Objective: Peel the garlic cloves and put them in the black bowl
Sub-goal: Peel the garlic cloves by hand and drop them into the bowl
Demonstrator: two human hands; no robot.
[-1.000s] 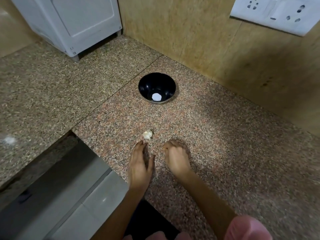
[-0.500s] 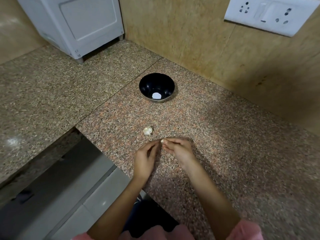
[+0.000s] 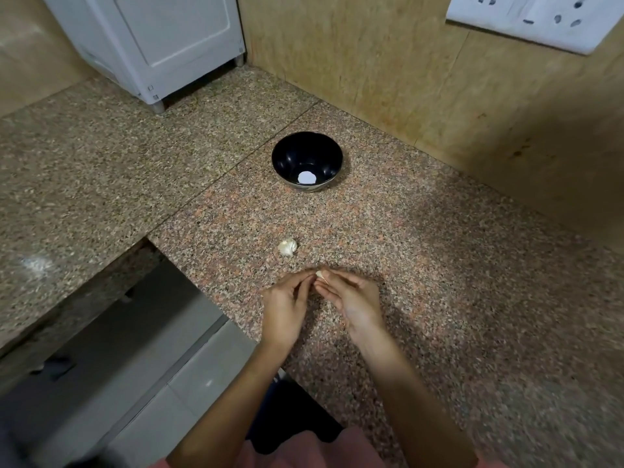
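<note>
Head view: left hand (image 3: 285, 305) and right hand (image 3: 354, 298), fingers (image 3: 301, 287) pinching one garlic clove (image 3: 319, 274), peeling apparently in hand; next, strip skin, carry to black bowl (image 3: 304, 152).

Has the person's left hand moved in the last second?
Yes. The left hand has left its spot beside the loose garlic piece and swung right to meet the right hand; both now pinch a small clove.

The speckled granite desk (image 3: 422, 265) lies open up to the round black bowl (image 3: 291, 156), save one small white papery garlic piece (image 3: 287, 246) lying well short of it. A tan stone wall (image 3: 371, 79) rises close behind the bowl, and a white boxy appliance (image 3: 162, 45) blocks the far-left corner.
</note>
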